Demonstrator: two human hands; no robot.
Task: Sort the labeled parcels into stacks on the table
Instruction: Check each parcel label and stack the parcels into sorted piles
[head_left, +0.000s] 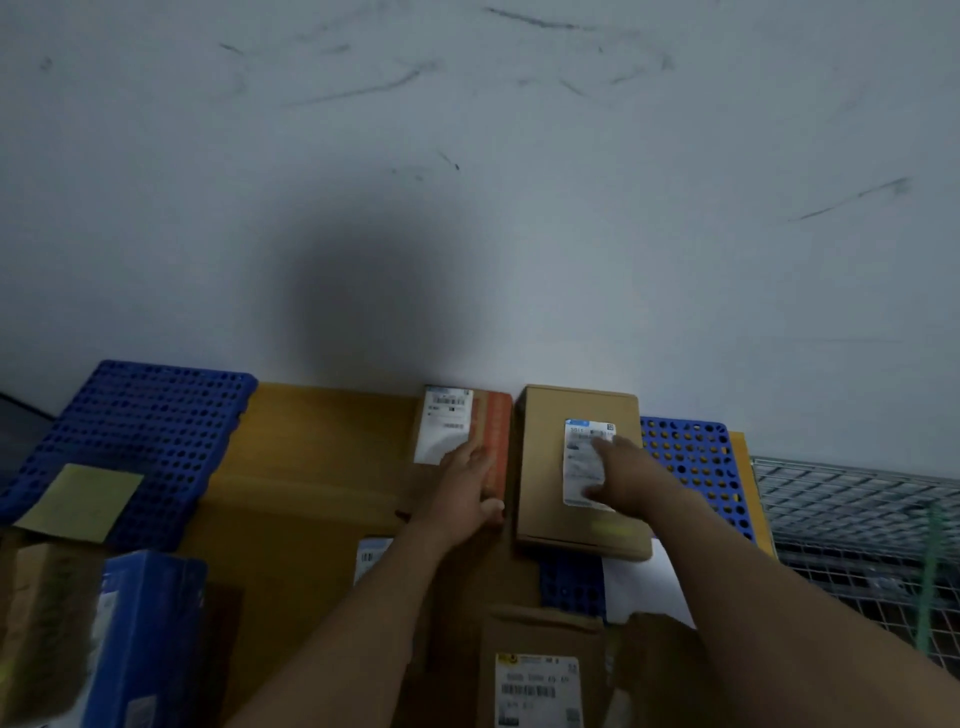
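Resting palm-down, the left hand (467, 488) lies on the orange-taped parcel (498, 426). Its fingers are straight and close together, with the tips touching the lower edge of that parcel's white label (444, 426), and the thumb sticks out sideways by the orange strip. It pinches nothing. Just beside it, the right hand (631, 480) lies on the brown cardboard box (540, 467), fingers straight and slightly spread across the box's shipping label (576, 467), touching rather than gripping.

Both parcels sit side by side, nearly touching, at the far edge of the yellow table (311, 467), against the grey wall (467, 182). The box partly covers the right blue mat (691, 467). The left blue mat (145, 431) carries a yellow sheet (78, 501). Nearer the person lie a labeled brown parcel (540, 670) and a blue package (150, 634). A wire cage (857, 519) stands to the right.
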